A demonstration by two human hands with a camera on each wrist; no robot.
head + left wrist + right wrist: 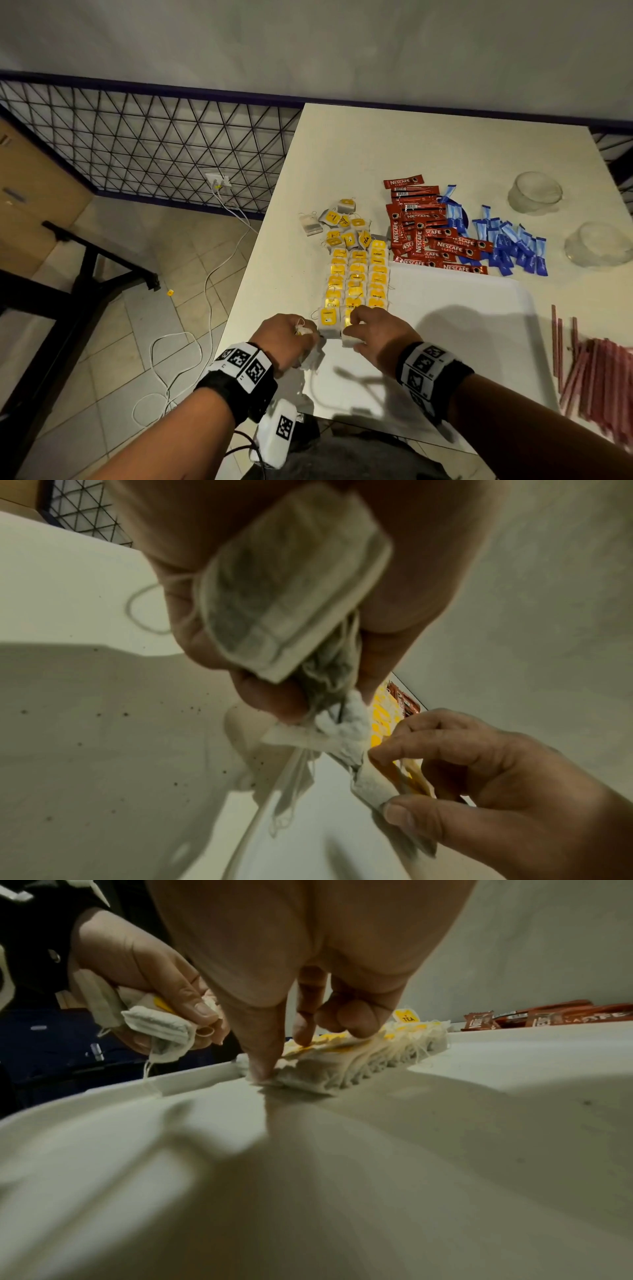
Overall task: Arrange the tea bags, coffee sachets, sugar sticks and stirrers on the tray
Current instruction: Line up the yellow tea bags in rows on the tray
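The left hand (pixel 286 339) curls around a bunch of tea bags (pixel 291 588) at the near left corner of the white tray (pixel 462 325). Just beside it, the right hand (pixel 375 334) pinches the nearest bag of the tea bag rows (pixel 356 284) lined up along the tray's left side. Farther back on the counter (pixel 376 144) lie loose tea bags (pixel 342 226), red coffee sachets (pixel 428 233), then blue sugar sticks (pixel 510 243). Pink stirrers (pixel 596 370) lie at the far right.
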